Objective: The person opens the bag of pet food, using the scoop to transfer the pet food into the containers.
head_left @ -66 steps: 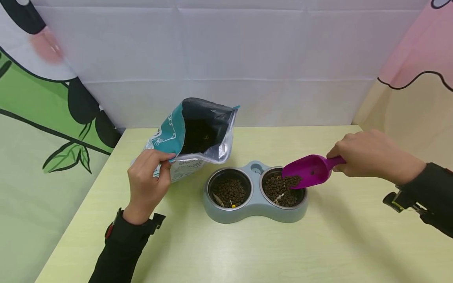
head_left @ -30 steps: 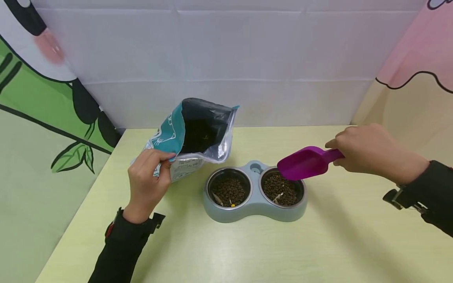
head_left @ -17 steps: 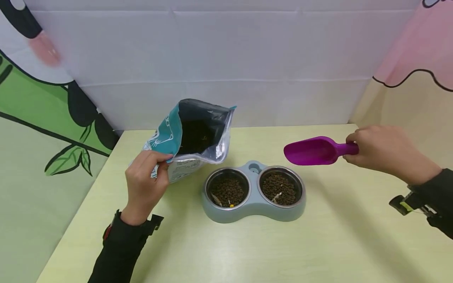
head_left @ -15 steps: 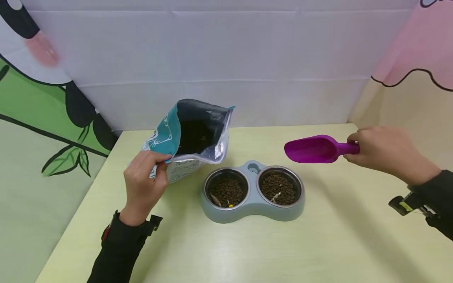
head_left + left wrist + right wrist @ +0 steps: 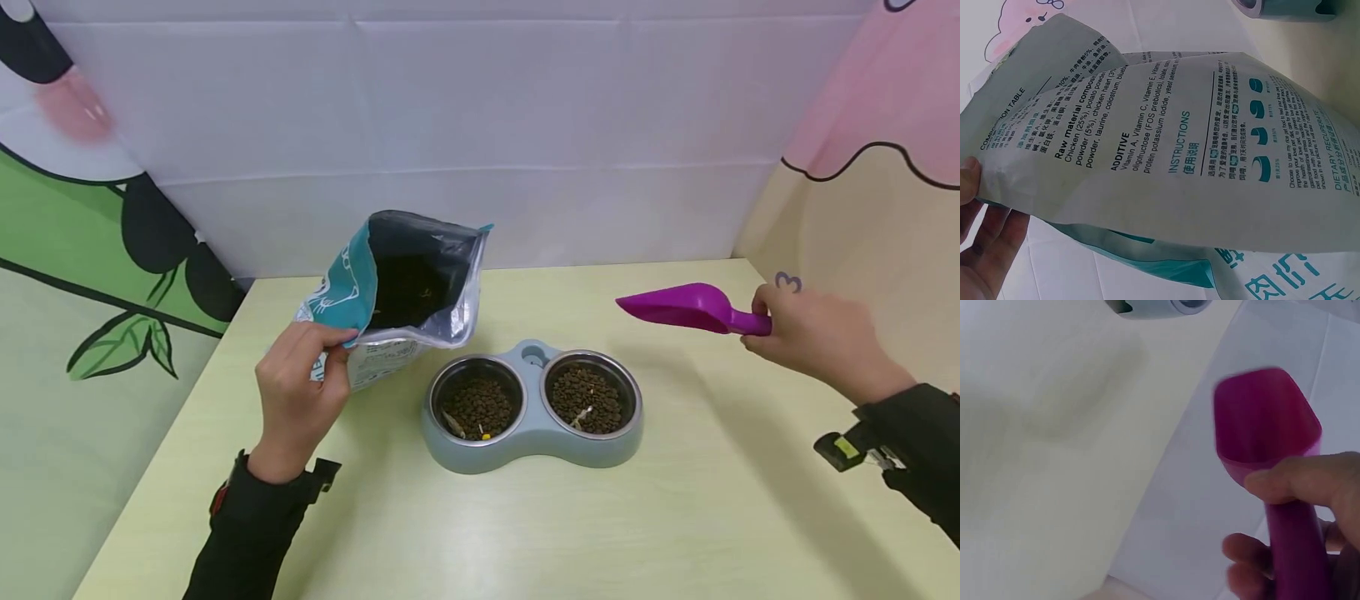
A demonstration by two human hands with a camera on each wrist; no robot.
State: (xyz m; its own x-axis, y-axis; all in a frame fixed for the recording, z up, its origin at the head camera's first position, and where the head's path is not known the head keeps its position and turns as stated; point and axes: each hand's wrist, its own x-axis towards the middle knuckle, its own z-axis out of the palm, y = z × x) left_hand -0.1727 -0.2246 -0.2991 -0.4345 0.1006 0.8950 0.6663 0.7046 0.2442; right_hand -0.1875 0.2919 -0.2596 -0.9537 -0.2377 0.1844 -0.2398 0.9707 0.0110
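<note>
My left hand (image 5: 303, 387) pinches the near corner of an opened pet food bag (image 5: 341, 287), teal and white outside with a silver lining. Dark contents show deep in its mouth. In the left wrist view the printed back of the bag (image 5: 1166, 144) fills most of the frame. Over at the right, my right hand (image 5: 821, 337) grips the handle of a purple scoop (image 5: 678, 307), held above the table. The scoop (image 5: 1266, 419) looks empty in the right wrist view. A blue-grey double pet bowl (image 5: 532, 421) stands between the hands, with brown kibble (image 5: 588, 400) in both steel dishes.
The pale wooden table (image 5: 480, 533) meets a white backdrop sheet (image 5: 480, 125) along its back edge. Printed cartoon cloth (image 5: 112, 350) hangs on the left. A pink and beige cloth (image 5: 870, 125) hangs on the right.
Kibble has slid from the scoop into the right dish. My right hand has since lifted the scoop up and to the right, away from the bowl, and tilted it. The left hand keeps holding the bag.
</note>
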